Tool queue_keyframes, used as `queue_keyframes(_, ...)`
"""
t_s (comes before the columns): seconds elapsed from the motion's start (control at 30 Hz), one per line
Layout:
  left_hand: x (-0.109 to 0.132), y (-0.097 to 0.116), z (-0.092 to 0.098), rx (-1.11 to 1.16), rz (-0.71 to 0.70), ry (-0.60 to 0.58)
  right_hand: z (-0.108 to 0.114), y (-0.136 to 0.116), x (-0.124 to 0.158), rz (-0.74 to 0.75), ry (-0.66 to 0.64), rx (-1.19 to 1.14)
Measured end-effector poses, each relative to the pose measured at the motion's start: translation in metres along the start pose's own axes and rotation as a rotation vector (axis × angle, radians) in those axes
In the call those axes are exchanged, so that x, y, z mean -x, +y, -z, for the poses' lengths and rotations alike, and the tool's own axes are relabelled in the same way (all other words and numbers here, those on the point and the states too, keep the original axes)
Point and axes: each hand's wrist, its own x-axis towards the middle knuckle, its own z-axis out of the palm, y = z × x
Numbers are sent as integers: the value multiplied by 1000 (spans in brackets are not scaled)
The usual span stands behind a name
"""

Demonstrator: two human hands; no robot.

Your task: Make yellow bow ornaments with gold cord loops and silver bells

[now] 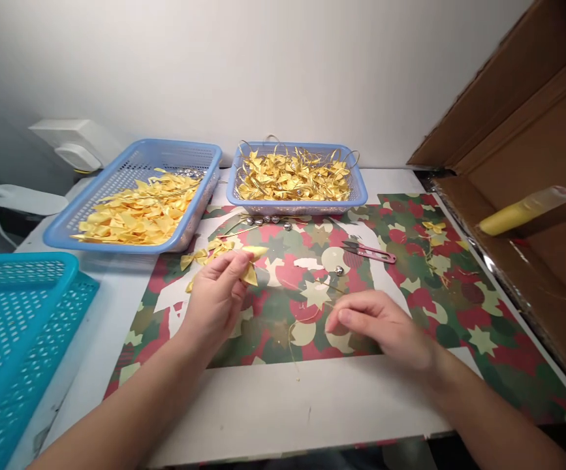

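A yellow ribbon bow [251,264] is pinched between the thumb and fingers of my left hand [219,287], over the patterned paper. My right hand [378,323] is closed, thumb against the fingers, with thin gold cord [330,286] running out at its fingertips. More yellow bows [207,253] lie just behind my left hand. A silver bell [339,270] rests between the hands, a little farther back. Several other bells [275,220] and gold cords lie before the middle basket. Pink-handled thread snips [371,252] lie behind my right hand.
A blue basket [109,247] of yellow bows stands at the back left, another blue basket [297,207] of corded bows at the back centre. A teal basket [62,326] is at the left. On the right, a cardboard box [532,111] stands near a yellow tube [522,210].
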Motion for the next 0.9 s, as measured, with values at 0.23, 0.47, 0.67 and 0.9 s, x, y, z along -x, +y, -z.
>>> queue_keyframes(0.23,-20,11,17,241,-22,117,54,-18,20,194,204,-142)
queue_keyframes(0.47,-27,19,21,291,-48,188,87,-28,29,329,466,-113)
queue_keyframes(0.67,-37,28,26,349,-63,309,114,-27,38,541,727,-130)
queue_keyframes(0.9,-35,33,26,358,-109,276,136,-15,37,613,947,-171)
